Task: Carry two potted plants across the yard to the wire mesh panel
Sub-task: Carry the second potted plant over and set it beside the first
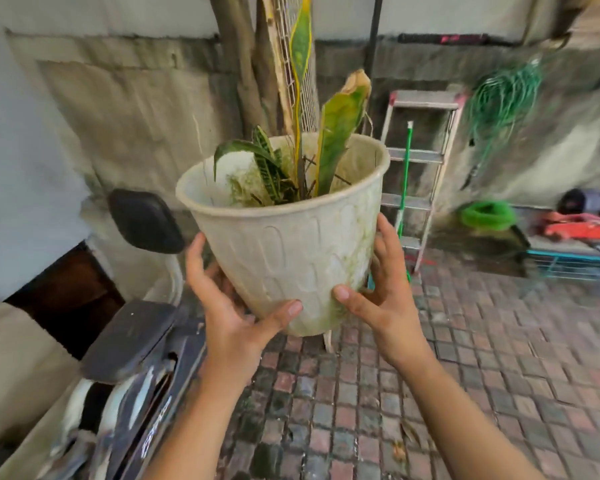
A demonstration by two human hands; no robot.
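The left hand (229, 306) and right hand (385, 292) are clasping the lower wall of a cream plastic plant pot (284, 244), each grip closed on it, thumbs pressing the near side and fingers wrapping behind. The pot is being held in the air above the brick paving (430, 393), tilting slightly toward the left, with a snake plant (336, 133) and a striped croton (267, 161) standing in it.

To carry it well, the palms should be supporting low near the base while the rim is kept level, so the tall leaves are not swaying and soil is not spilling.

Left of the pot and just beside it, a parked scooter (136, 358) with its mirror (146, 220) is narrowing the path. Behind the pot, the wire mesh panel (291, 36) is leaning against tree trunks (243, 64) at the wall, apparently the destination. Right of the pot and farther back, a stepladder (423, 161), a green-handled broom (404, 181) and coiled green hose (499, 95) are standing along the wall, judged clear of a direct line. Only one pot is showing.
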